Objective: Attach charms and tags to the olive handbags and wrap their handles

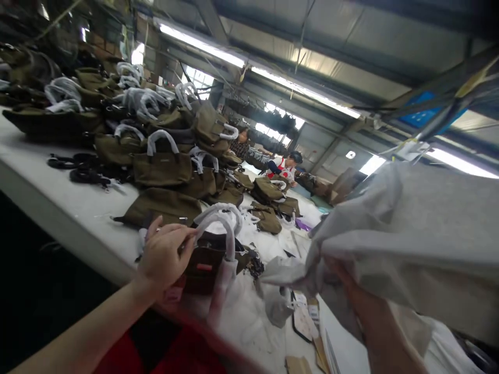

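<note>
A dark olive handbag with a small red label stands at the table's near edge. Its two handles are wrapped in whitish film. My left hand is closed at the bag's upper left, thumb and fingers pinching near the base of a wrapped handle. On the right, a large pale grey cloth, soft and creased like a fabric bag, hangs raised above the table. My right hand grips it from below, the fingers mostly hidden in its folds.
Olive handbags with wrapped handles are heaped along the white table. Black straps lie at its left edge. A phone and cardboard pieces lie below the cloth. A person is farther back.
</note>
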Action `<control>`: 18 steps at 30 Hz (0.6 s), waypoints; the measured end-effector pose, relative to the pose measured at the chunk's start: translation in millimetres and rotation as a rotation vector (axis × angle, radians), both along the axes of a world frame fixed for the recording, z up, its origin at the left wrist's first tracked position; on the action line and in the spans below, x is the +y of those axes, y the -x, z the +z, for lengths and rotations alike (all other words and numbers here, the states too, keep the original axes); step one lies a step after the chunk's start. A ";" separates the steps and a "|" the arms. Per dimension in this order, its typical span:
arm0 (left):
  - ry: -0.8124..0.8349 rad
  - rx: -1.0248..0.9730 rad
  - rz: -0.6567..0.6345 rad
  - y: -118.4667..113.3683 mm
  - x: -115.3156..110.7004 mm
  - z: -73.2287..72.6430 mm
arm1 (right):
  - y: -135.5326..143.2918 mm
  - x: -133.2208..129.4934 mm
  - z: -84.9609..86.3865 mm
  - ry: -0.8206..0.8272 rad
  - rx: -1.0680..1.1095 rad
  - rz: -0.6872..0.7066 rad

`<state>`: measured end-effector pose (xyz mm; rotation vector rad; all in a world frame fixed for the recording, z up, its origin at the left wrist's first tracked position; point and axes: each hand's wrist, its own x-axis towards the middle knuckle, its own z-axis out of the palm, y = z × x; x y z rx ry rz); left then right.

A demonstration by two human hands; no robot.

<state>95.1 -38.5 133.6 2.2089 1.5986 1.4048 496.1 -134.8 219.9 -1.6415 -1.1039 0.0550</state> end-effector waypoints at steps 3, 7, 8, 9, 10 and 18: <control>0.159 0.173 0.038 14.1 34.4 4.2 | 35.2 64.0 32.6 0.030 -0.158 0.105; 0.279 0.155 -0.003 16.1 48.0 8.5 | 81.6 117.7 43.6 0.091 -0.347 0.307; 0.311 0.155 -0.042 16.3 48.2 7.5 | 89.3 125.3 43.9 0.090 -0.407 0.336; 0.348 0.164 -0.085 17.0 48.4 5.5 | 95.4 131.3 44.4 0.085 -0.467 0.363; 0.387 0.176 -0.117 18.0 49.0 2.8 | 100.4 135.9 45.4 0.079 -0.522 0.392; 0.500 0.076 -0.166 23.3 62.5 -8.7 | 137.2 142.1 67.9 0.064 -0.593 0.694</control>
